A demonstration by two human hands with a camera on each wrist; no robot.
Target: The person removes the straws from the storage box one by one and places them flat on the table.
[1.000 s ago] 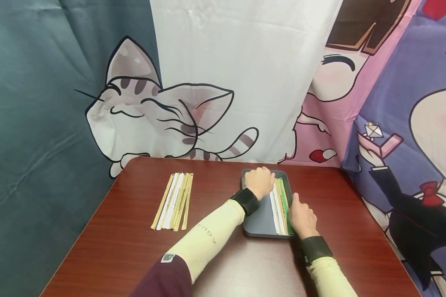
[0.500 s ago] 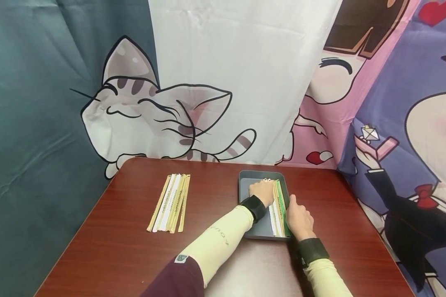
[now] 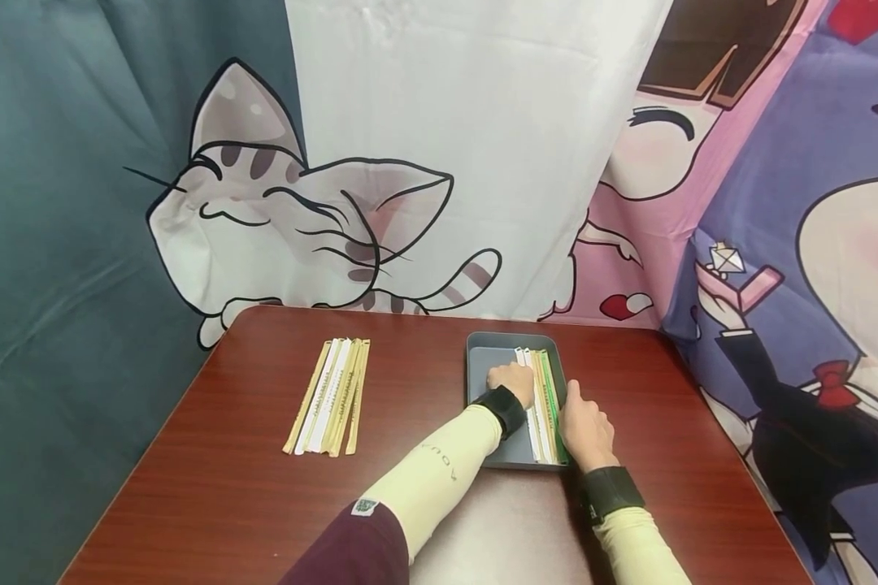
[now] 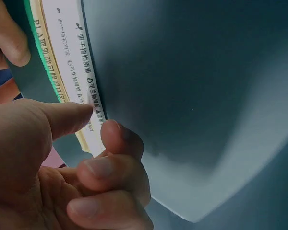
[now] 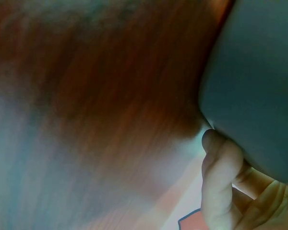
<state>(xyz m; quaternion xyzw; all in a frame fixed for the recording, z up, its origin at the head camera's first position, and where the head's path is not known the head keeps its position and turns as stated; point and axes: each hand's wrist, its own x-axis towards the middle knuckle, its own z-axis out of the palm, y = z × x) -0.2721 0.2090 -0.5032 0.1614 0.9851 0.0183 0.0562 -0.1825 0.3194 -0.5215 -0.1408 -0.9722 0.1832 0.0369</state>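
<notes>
A dark grey tray (image 3: 492,357) lies on the table with several paper-wrapped straws (image 3: 545,406) along its right side, white, tan and green. Over the tray, my left hand (image 3: 512,383) pinches the leftmost white-wrapped straw (image 4: 79,38) between thumb and index fingertip, its other fingers curled. Printed characters run down the wrappers. At the tray's right wall, my right hand (image 3: 587,426) grips the rim, the thumb on the inner side and fingers outside. In the right wrist view, curled fingers (image 5: 221,167) touch the tray's outer wall (image 5: 254,91).
To the left on the brown wooden table (image 3: 227,487) lies a bundle of tan and white wrapped straws (image 3: 329,398), roughly parallel. A printed cloth (image 3: 439,97) with cartoon figures hangs behind the table's far edge.
My left hand has come from the tray's far end toward its middle, down along the white straws. My right hand keeps its grip on the tray's right side.
</notes>
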